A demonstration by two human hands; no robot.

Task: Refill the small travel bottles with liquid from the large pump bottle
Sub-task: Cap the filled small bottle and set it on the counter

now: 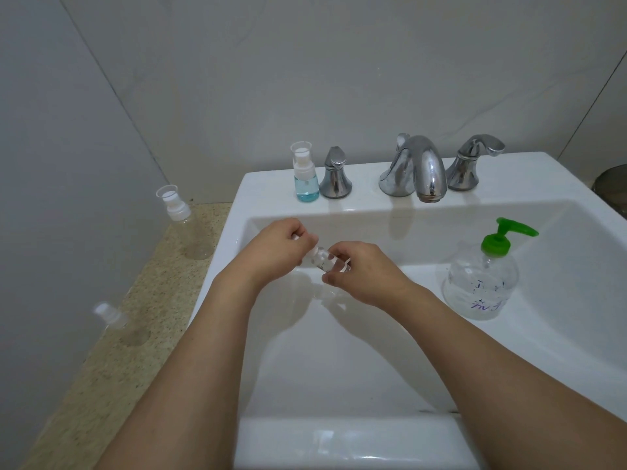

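Over the white sink basin, both my hands hold one small clear travel bottle lying on its side. My left hand pinches its white top end. My right hand grips the bottle's body and bottom end. The large clear pump bottle with a green pump stands inside the basin at the right, apart from my hands. A small spray bottle with blue liquid stands on the sink's back ledge. Two empty clear travel bottles stand on the speckled counter at the left.
A chrome faucet spout with two chrome handles sits on the sink's back ledge. The speckled counter runs along the left wall. A dark round object shows at the right edge.
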